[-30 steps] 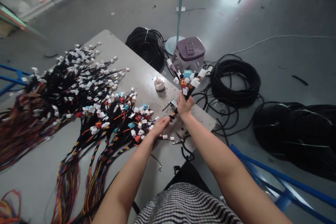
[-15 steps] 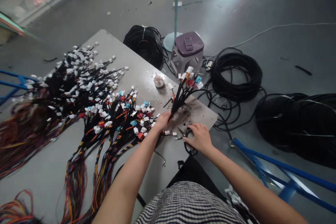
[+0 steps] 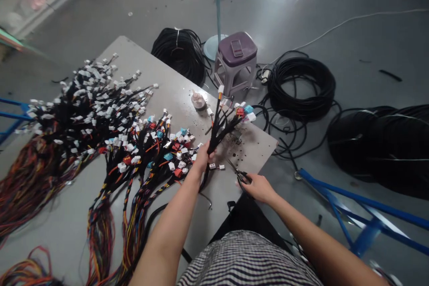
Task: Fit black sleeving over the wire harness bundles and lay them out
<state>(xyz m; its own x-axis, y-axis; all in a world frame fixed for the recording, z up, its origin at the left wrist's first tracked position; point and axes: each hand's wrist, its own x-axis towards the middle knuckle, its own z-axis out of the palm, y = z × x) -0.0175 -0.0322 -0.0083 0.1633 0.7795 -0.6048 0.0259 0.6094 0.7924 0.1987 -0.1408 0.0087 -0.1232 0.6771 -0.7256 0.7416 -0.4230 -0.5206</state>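
Observation:
My left hand (image 3: 202, 157) is closed around a black-sleeved wire harness (image 3: 217, 130). Its branches fan out upward and end in white, red and blue connectors. Near the table's right corner, my right hand (image 3: 260, 187) is wrapped around the handles of a pair of scissors (image 3: 240, 172). The blades point up and left toward the harness, slightly parted and apart from it. Two small white connectors (image 3: 217, 166) lie between the hands. To the left of my left hand, more harnesses (image 3: 154, 152) with coloured connectors lie on the table.
A large pile of white-connector harnesses (image 3: 90, 103) covers the table's (image 3: 134, 53) left side. A small bottle (image 3: 199, 100) stands near the far edge. Beyond are a purple-topped stool (image 3: 237, 49) and black cable coils (image 3: 301, 87). A blue metal frame (image 3: 362, 210) stands at right.
My right hand has closed around the scissors' handles and lifted them, where before its fingers were spread at them. The held harness has shifted, its branches spreading wider.

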